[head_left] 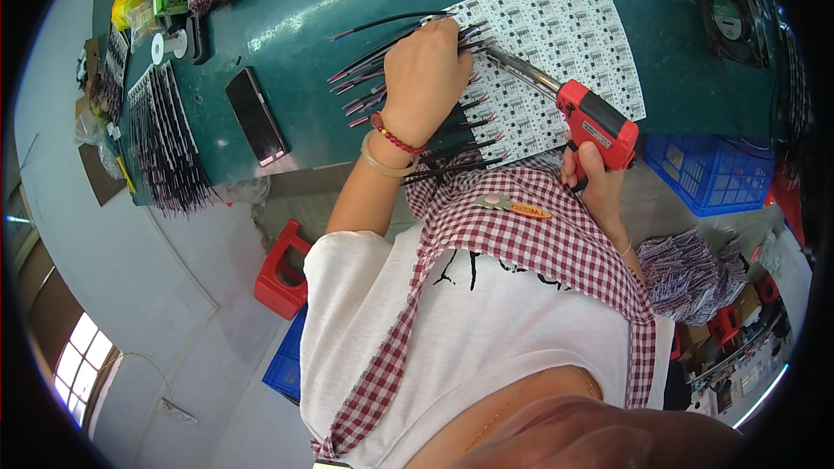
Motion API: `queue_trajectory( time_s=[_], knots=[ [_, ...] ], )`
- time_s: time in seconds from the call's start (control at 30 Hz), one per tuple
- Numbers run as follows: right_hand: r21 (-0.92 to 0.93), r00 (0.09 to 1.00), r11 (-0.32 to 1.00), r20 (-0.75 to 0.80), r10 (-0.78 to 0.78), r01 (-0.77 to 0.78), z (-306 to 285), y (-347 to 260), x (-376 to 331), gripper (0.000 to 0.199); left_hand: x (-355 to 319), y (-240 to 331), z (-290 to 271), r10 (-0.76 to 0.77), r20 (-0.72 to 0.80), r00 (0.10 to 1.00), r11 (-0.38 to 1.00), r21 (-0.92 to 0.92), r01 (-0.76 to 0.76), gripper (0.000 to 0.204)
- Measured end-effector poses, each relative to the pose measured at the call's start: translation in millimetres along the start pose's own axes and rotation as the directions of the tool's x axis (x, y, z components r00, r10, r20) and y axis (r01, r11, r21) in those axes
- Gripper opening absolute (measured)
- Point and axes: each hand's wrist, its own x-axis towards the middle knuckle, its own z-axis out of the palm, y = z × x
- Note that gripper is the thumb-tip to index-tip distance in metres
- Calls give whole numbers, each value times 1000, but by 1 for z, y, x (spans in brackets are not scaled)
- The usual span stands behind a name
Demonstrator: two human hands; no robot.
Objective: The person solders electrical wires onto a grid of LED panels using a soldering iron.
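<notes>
A white circuit board panel (565,35) with rows of small repeated parts lies on the green table. Several black wires (365,78) with red and blue ends stick out along its left edge. My left hand (426,78) is closed over that edge, pinching a black wire; its fingertips are partly hidden. My right hand (599,187) grips the handle of a red and black soldering gun (599,122). The metal barrel of the gun points up and left, its tip close to my left fingers at the wire ends.
A dark phone (255,117) and rows of black wires (165,135) lie on the left of the green table (295,43). At the far right stands a black fan (728,19). A blue crate (708,174) and a red stool (285,269) are below table height.
</notes>
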Motion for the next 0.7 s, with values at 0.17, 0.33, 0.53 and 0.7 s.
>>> queue_trajectory(
  time_s=[0.17,0.33,0.53,0.7],
  knots=[
    [-75,999,996,33,-36,38,-3,2,1,27,0,3,0,-18,-1,1000,1000,6,18,17],
    [-109,999,994,18,-31,33,-2,3,-1,29,0,2,0,4,-13,1000,1000,12,-4,16],
    [-59,999,997,-22,-48,47,-3,3,-6,31,-1,2,0,1,-8,1000,1000,19,-1,16],
    [-114,999,993,14,-38,39,-3,1,-5,31,-3,3,0,-5,1,1000,999,40,5,18]
  ],
)
